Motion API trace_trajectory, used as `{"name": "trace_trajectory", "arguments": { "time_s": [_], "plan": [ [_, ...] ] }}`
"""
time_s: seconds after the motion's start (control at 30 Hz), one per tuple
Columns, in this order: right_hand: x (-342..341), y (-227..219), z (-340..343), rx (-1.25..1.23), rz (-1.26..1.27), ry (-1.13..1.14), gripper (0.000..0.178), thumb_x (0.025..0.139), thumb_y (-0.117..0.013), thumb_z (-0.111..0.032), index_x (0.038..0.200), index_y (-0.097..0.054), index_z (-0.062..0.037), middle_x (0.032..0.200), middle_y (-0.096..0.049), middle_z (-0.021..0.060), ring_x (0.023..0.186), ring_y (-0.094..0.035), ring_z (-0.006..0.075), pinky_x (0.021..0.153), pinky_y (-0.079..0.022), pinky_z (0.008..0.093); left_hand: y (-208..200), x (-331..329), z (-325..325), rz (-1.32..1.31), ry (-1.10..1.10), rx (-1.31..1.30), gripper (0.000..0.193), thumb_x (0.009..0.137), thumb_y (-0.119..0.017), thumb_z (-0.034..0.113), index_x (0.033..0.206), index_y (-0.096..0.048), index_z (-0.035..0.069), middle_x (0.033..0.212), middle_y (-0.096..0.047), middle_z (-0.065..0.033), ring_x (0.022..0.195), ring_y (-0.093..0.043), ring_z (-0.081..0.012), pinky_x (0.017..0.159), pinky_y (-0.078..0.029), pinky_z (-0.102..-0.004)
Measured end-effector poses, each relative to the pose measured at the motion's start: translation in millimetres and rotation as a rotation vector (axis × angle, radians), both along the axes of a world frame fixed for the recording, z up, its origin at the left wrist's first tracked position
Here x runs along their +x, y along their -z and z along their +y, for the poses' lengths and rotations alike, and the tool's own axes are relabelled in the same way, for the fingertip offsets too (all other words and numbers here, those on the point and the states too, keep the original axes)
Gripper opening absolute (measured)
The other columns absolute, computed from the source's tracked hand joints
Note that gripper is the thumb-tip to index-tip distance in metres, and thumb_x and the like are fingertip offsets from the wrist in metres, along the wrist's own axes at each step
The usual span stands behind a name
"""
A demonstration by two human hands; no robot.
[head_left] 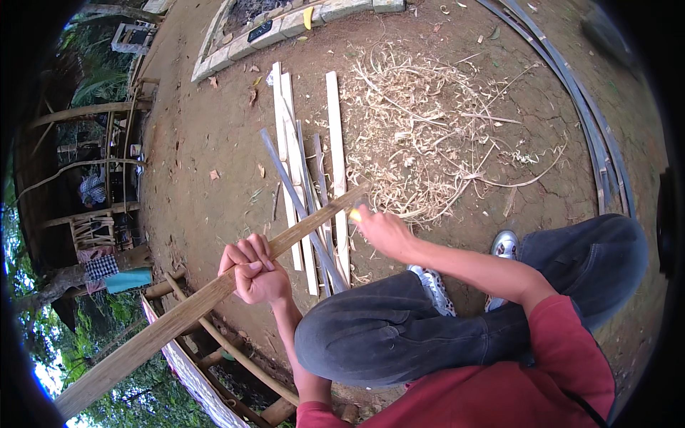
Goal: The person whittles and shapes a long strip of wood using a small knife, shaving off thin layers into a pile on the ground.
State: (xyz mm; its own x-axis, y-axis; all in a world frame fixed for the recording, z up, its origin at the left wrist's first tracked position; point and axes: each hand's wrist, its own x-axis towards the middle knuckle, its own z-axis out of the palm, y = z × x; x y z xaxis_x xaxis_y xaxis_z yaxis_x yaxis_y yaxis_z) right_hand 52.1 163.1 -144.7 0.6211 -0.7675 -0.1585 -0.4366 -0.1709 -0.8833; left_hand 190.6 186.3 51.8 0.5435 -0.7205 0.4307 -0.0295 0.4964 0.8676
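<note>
A long bamboo strip [160, 332] slants from the lower left up to the middle of the view. My left hand [257, 269] is closed around it, thumb on top, partway along. Close to the strip's far end, my right hand [383, 232] grips a small yellow-handled tool [354, 215]. The tool's working end is blurred against the strip, and its exact kind cannot be made out. Beneath the strip's far end, several pale and grey strips [335, 121] lie on the ground. A wide scatter of curled wood shavings [428, 135] spreads just beyond my right hand.
Long dark strips [564, 71] curve along the right. A stone border [285, 28] runs across the back, bearing a flat black object [260, 31] and a yellow object [308, 18]. At left stand a pole-built shelter [93, 110] and a low pole rail [235, 349]. My bent knees [364, 335] are close.
</note>
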Motion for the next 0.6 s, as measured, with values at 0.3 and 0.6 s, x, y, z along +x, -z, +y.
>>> {"name": "trace_trajectory", "arguments": {
  "time_s": [0.3,0.6],
  "plan": [
    [-2.7,-12.2,2.0,0.009,-0.075,0.045,0.026,0.099,-0.052,-0.019,0.101,-0.053,0.0068,0.056,-0.059,0.0129,0.041,-0.057,0.0264,0.040,-0.049,0.0402,1.7,3.7,-1.9,-0.025,0.033,0.012,0.019,0.062,-0.040,0.003,0.059,-0.024,0.012,0.049,-0.023,-0.0013,0.042,-0.022,-0.0112,0.043,-0.022,-0.0251],
    [-13.2,-36.3,13.6,-0.143,-0.150,0.055,0.037,0.098,-0.047,-0.012,0.132,-0.045,0.0026,0.063,-0.055,0.0179,0.048,-0.057,0.0334,0.051,-0.052,0.0444,0.2,6.2,-0.6,0.017,-0.068,-0.012,0.017,0.059,-0.039,0.000,0.057,-0.025,0.010,0.047,-0.024,-0.0021,0.041,-0.021,-0.0108,0.041,-0.020,-0.0257]
  ]
}}
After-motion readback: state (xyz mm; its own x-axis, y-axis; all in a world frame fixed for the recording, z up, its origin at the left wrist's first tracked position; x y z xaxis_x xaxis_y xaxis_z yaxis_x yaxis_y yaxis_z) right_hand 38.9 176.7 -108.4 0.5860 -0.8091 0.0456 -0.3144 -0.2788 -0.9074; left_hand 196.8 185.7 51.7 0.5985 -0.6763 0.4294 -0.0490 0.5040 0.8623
